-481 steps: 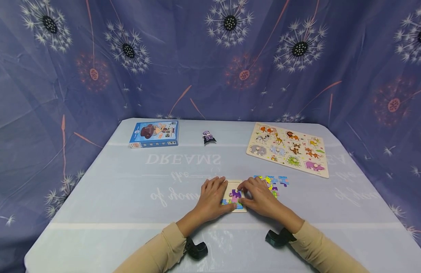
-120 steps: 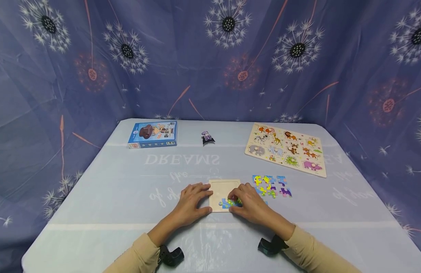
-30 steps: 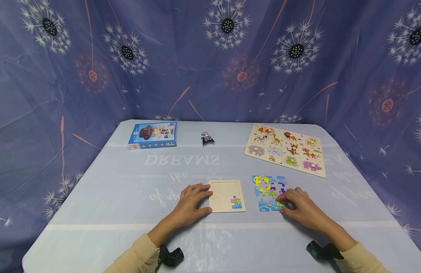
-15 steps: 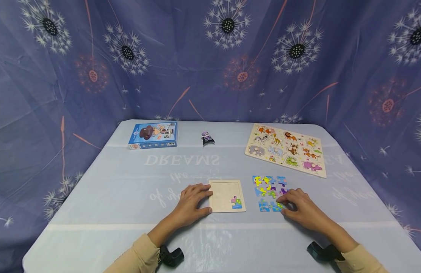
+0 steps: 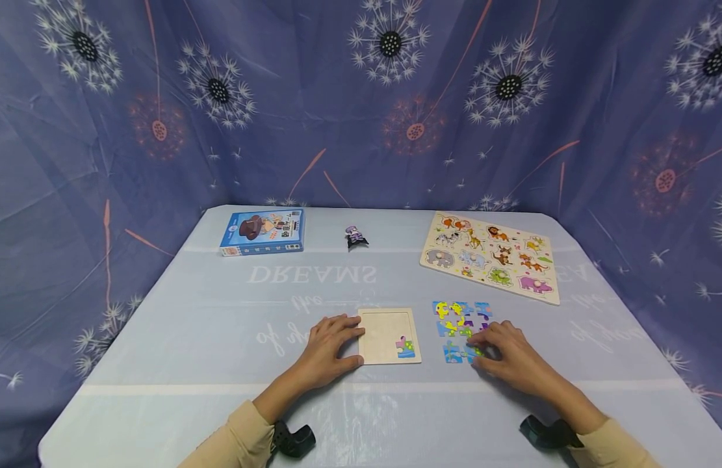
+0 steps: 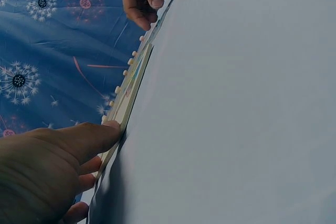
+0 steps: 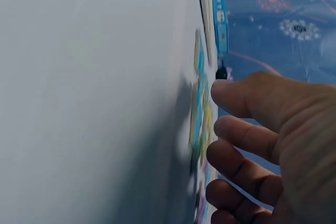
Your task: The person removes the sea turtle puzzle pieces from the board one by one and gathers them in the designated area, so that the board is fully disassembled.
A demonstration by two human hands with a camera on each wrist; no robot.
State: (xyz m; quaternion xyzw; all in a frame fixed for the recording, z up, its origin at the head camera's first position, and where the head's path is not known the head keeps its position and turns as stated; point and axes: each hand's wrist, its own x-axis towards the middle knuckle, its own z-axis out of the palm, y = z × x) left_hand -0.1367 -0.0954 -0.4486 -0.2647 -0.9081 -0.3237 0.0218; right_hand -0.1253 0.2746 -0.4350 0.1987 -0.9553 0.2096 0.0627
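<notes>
A shallow wooden puzzle tray (image 5: 381, 328) lies on the table, with a small patch of pink, green and blue jigsaw pieces (image 5: 405, 348) in its lower right corner. My left hand (image 5: 331, 344) rests at the tray's left side, thumb and fingertips touching the rim. In the left wrist view, the thumb of the left hand (image 6: 63, 150) lies along the tray's edge (image 6: 134, 87). Right of the tray, loose jigsaw pieces (image 5: 452, 353) are laid out in rows. My right hand (image 5: 513, 354) hovers at their lower right, fingers bent, thumb apart. No piece shows between its fingertips (image 7: 223, 92).
A wooden animal knob puzzle (image 5: 489, 257) lies at the back right. A blue box (image 5: 264, 231) is at the back left, and a small black and purple packet (image 5: 355, 237) lies between them. A patterned curtain (image 5: 314, 117) hangs behind the table (image 5: 191, 325).
Joined pieces have left the tray since several seconds ago, and more pieces lie in the rows at right. My right hand went from tray to pieces, then shifted slightly left. Left hand stayed still lately.
</notes>
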